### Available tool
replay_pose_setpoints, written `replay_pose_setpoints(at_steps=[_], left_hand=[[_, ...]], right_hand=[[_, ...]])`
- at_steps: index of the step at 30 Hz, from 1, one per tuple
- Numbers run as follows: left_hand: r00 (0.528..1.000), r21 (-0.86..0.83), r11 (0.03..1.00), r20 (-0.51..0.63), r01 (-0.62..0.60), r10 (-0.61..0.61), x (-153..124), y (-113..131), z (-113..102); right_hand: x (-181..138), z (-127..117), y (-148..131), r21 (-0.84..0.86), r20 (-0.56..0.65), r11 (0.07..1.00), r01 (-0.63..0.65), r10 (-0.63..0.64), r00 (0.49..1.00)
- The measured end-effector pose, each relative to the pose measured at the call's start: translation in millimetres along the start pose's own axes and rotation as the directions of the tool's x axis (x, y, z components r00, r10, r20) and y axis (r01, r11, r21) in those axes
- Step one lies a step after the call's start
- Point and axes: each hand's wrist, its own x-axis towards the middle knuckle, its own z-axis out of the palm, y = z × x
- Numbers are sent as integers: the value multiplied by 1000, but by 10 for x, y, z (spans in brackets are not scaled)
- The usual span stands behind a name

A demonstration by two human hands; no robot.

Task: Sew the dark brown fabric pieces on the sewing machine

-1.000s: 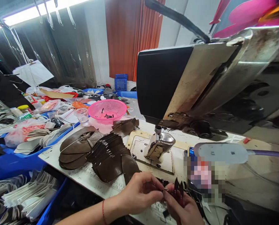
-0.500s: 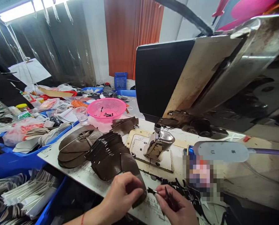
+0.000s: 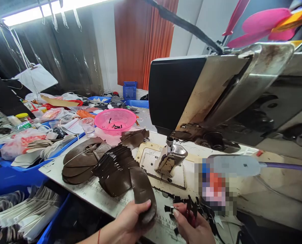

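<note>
My left hand [image 3: 133, 220] is closed on the rounded end of a brown leather piece [image 3: 143, 189], thumb on top and fingers beneath. Its far end lies against a fanned stack of brown leather pieces [image 3: 116, 173] on the table. Between thumb and fingertips, my right hand [image 3: 191, 223] pinches a small black strap [image 3: 168, 209] with a pale shiny bit on it. A dark pointed tool with some red on it [image 3: 191, 211], perhaps snips, is also tucked in that hand. More black straps [image 3: 207, 210] lie just beyond it.
A sewing machine head [image 3: 176, 95] looms over its post [image 3: 171, 157] in front of me. Brown curved pieces [image 3: 77, 159] are piled left. Behind them stand a pink basket [image 3: 115, 120] and a plastic cup [image 3: 88, 127]. Blue bins [image 3: 51, 217] flank the table's left edge.
My left hand has gripped the brown leather piece, thumb now on its top, and its end has swung up and outward. The right hand still pinches the strap. The view has tilted slightly upward.
</note>
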Motion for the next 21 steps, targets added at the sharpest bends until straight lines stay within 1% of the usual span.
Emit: replay_pose_setpoints(at_steps=[2,4,5,7,9,12,15,17,19,21], left_hand=[[999,-25,999,38,25,-25,-7,-19,78],[999,-11,1000,36,1,0,-62,-14,135],[999,9,999,35,-40,40,-98,-5,159],[986,57,986,64,-159,155,-166,21,203],[970,91,969,108,-229,219,-213,51,238],[963,122,959,121,-255,241,-239,92,271],[939,155,934,176,-323,295,-238,128,294],[925,177,915,190,-362,329,-234,150,312],[918,186,907,200,-378,342,-229,168,332],[913,193,901,213,-389,349,-224,178,352]], right_hand=[[16,-48,-15,39,0,998,-43,43,999],[51,-97,-28,64,24,994,-92,91,996],[69,-115,-32,68,35,991,-119,117,993],[99,-127,-35,73,44,985,-155,152,987],[110,-110,-34,70,27,987,-143,141,990],[93,-63,-45,45,-8,995,-86,86,996],[64,-35,-83,38,6,994,-98,98,995],[53,-30,-112,46,3,994,-102,102,995],[51,-27,-133,53,-2,994,-100,100,995],[52,-19,-142,45,23,992,-116,115,993]])
